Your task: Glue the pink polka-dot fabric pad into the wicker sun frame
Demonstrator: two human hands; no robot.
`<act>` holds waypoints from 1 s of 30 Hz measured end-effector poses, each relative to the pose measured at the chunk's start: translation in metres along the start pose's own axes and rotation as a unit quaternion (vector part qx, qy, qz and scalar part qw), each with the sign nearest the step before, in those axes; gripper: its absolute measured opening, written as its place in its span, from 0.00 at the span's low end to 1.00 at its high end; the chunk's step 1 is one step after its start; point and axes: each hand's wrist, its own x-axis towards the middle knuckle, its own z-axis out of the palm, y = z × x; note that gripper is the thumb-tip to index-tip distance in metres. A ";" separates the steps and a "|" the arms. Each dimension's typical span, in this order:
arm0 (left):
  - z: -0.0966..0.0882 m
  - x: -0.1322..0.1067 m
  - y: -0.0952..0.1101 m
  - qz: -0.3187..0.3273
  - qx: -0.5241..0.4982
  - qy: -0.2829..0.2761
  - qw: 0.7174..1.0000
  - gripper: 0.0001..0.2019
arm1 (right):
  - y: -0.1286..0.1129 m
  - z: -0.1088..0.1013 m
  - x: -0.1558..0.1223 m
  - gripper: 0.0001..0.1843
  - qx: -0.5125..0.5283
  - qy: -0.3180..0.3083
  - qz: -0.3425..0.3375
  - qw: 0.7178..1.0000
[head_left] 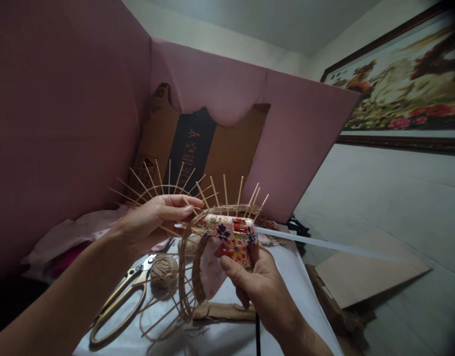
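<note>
My right hand [262, 279] is wrapped round the grip of a flower-patterned glue gun [227, 232]. A long pale glue stick [324, 243] juts from its back end, and its nose points left toward my left hand. Fingers of my left hand [164, 215] pinch a thin wooden stick on the rim of a round twine-wrapped frame [183, 277]. More wooden sticks [224, 190] fan outward from the frame. Pink-spotted white cloth [212, 269] shows inside the ring. The gun's tip is partly hidden by the frame and sticks.
Gold-handled scissors [118, 316] and a ball of twine [164, 277] lie on the white table [287, 296]. Behind stand a cardboard piece [227, 148] and a pink panel [287, 133]. Crumpled cloth [75, 232] is at left; a flat board [372, 267] is at right.
</note>
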 end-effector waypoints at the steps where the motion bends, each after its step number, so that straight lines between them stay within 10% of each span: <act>1: 0.000 0.000 0.000 -0.001 0.000 -0.003 1.000 0.10 | 0.000 0.000 0.000 0.09 0.005 0.001 0.005 1.000; 14: 0.001 -0.003 0.001 0.002 -0.012 -0.005 1.000 0.09 | -0.001 0.009 -0.006 0.19 0.041 0.024 0.073 0.996; 30: 0.004 -0.003 0.001 0.004 -0.008 0.014 1.000 0.08 | 0.005 0.015 -0.008 0.12 0.049 0.026 0.000 0.998</act>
